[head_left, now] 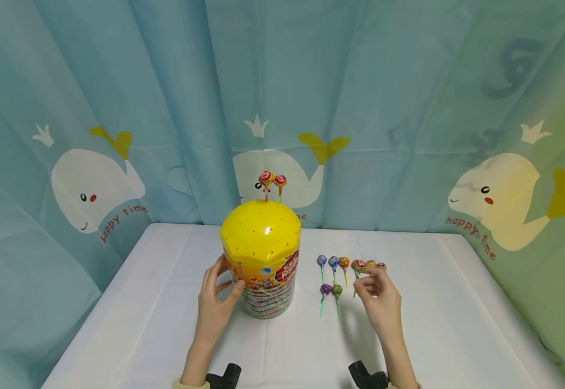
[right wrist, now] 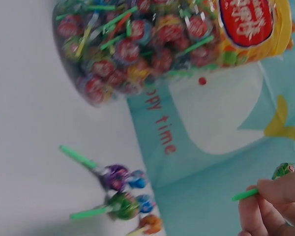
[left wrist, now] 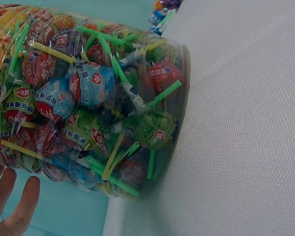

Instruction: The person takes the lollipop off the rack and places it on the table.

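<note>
A big clear jar (head_left: 270, 300) of wrapped lollipops stands on the table, capped by a yellow lid (head_left: 261, 229) dotted with small holes. Two red-and-yellow lollipops (head_left: 266, 178) stick up from the back of the lid. My left hand (head_left: 218, 302) holds the jar's left side, thumb in front and fingers around the side; the left wrist view shows its fingers (left wrist: 27, 201) beside the jar wall. My right hand (head_left: 379, 297) pinches a green-wrapped lollipop (right wrist: 285, 170) by its green stick (right wrist: 246, 194), over the right end of the loose lollipops.
Left of the right hand, blue lollipops (head_left: 333, 261) and an orange one (head_left: 344, 262) form the back row. Purple (head_left: 326, 289) and green (head_left: 337, 290) ones lie nearer. Another red-topped lollipop (head_left: 381, 266) shows behind the right hand. A blue curtain (head_left: 282, 81) hangs behind the white table (head_left: 433, 324).
</note>
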A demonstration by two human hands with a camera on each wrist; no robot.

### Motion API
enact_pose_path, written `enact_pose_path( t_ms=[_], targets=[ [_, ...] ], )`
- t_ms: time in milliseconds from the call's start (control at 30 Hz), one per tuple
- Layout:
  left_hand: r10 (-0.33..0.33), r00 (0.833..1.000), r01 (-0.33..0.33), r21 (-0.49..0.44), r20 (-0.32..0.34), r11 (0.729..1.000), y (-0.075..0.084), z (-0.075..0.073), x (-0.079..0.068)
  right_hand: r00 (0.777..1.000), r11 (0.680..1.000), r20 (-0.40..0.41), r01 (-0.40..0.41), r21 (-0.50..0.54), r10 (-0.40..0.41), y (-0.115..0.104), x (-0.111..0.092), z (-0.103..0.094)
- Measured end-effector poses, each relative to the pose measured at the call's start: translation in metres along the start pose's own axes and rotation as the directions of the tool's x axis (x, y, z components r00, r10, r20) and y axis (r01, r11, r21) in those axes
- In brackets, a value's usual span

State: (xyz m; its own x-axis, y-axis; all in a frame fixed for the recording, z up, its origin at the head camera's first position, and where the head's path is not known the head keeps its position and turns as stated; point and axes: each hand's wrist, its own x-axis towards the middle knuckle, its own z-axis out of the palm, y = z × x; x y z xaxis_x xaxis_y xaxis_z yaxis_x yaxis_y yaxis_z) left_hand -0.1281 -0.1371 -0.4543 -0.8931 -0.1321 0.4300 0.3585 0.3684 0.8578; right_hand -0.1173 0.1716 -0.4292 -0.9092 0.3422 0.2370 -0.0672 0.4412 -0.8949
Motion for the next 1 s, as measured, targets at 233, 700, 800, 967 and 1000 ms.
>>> enact_pose_path(
  t_ms=[233,700,800,967,1000],
  targets=[
    [-0.012,1.0,0.012,-0.005,0.008,1.0,0.0,0.0,0.0,0.985,0.992,0.127,-0.111,-0.063,0.119,0.019,0.004,0.002],
    [-0.017,1.0,0.017,0.009,-0.006,1.0,-0.001,0.001,0.001,0.953,0.967,0.197,-0.199,-0.157,0.229,0.05,0.006,0.006],
    [-0.02,1.0,0.02,0.002,-0.006,1.0,-0.002,0.001,0.001,0.951,0.963,0.196,-0.209,-0.168,0.24,0.053,0.006,0.007],
    [-0.015,1.0,0.015,0.007,-0.01,1.0,-0.003,0.001,0.001,0.95,0.953,0.182,-0.217,-0.209,0.256,0.056,0.005,0.009],
    [-0.011,1.0,0.011,0.008,-0.011,1.0,-0.002,0.001,0.001,0.949,0.95,0.177,-0.22,-0.22,0.261,0.056,0.005,0.01]
  ],
)
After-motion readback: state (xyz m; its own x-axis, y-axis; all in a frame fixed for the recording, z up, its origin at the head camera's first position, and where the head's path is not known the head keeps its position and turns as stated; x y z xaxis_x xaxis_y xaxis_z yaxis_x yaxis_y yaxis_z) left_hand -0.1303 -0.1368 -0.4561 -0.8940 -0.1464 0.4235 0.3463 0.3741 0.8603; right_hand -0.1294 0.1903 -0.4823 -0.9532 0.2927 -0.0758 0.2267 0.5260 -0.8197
